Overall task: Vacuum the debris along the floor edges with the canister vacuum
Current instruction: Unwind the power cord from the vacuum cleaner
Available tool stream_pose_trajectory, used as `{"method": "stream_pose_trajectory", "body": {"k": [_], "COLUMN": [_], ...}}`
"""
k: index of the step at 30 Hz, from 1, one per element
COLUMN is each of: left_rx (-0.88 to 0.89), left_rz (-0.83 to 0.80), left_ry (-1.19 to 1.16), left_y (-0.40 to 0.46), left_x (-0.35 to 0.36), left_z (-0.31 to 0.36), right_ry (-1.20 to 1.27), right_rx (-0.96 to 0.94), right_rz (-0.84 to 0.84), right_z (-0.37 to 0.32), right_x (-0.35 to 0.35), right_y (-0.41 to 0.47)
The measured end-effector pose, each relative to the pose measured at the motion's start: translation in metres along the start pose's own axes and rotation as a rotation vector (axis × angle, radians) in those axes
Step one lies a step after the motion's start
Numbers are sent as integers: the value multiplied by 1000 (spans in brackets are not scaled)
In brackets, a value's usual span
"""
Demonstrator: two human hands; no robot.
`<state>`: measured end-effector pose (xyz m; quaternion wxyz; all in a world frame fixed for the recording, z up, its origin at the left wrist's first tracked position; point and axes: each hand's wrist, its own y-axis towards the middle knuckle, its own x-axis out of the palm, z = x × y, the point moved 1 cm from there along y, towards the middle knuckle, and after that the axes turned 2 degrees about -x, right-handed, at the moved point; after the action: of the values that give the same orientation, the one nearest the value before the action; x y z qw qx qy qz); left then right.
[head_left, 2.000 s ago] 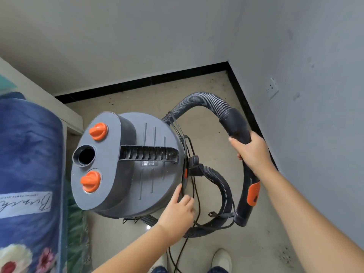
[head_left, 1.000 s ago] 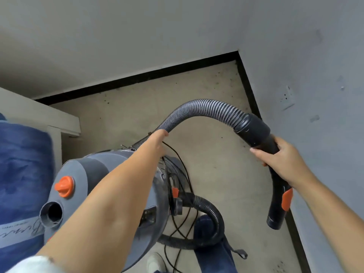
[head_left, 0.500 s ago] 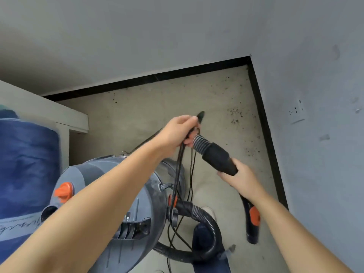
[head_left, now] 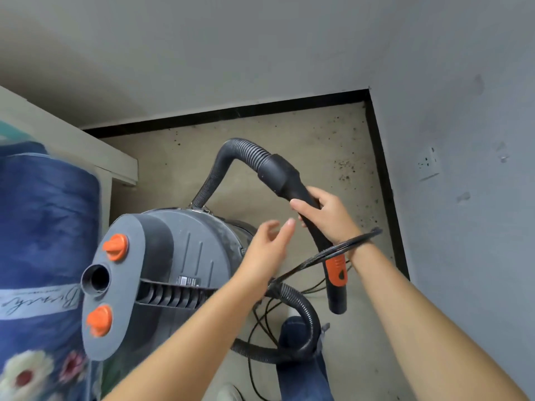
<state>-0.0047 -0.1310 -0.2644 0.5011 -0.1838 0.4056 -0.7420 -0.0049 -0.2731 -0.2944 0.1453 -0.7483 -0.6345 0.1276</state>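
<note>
Right hand (head_left: 327,215): wrapped round hose handle (head_left: 292,183).
Left hand (head_left: 267,247): fingers spread, holding nothing.
Obstruction: canister (head_left: 179,270), cord loops (head_left: 341,250) over right wrist.
Corner: debris (head_left: 346,169) beside black skirting (head_left: 385,180).

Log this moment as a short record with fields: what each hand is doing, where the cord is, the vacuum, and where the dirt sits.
right hand: grips the black hose handle
left hand: fingers straight, holding nothing, beside the handle
power cord: looped over the right wrist
canister vacuum: grey body, orange knobs, hose attached
debris: dark specks on the floor near the black baseboard, by the corner
wall socket: on the right wall
</note>
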Motion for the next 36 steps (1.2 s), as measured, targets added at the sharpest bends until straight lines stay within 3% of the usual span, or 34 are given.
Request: {"method": "stream_pose_trajectory", "body": {"k": [3,6,8,10,12,14,16,19,22,25,28,31,34,36], "left_rx": [5,-106,-96,-51,-17,-5,-6,-4,-54,-95,-115,-43,-2,51], "left_rz": [-140,-116,-127,-147,-166,-209,-263,-303,-325,-354,-329,-177,113,299], "left_ry": [-127,-463,-565,-656,-698,-692,-662,-585,-454,-217,8,296,583,652], "left_y": [9,15,16,13,5,-7,-18,-34,-51,-69,-72,-52,-32,-27], "left_x": [-4,-8,-17,-28,-39,-45,-49,-60,-71,-74,-69,-54,-32,-23], "left_z": [25,43,52,64,74,74,64,41,6,-39,-87,-128,-156,-169], "right_ry": [25,84,218,570,903,1015,961,844,939,1088,1200,1062,940,846], "right_rx": [-13,-92,-68,98,391,677,854,938,909,780,575,600,628,636], "right_rz": [-70,-29,36,97,137,156,125,180,436,609,681,804,822,800], "right_z": [-5,-8,-3,10,34,63,90,124,147,161,173,177,188,198], "right_x": [13,25,28,31,36,46,58,60,45,25,4,-4,-13,-18], "right_y": [-21,-47,-68,-91,-119,-152,-187,-236,-284,-324,-348,-345,-326,-314]}}
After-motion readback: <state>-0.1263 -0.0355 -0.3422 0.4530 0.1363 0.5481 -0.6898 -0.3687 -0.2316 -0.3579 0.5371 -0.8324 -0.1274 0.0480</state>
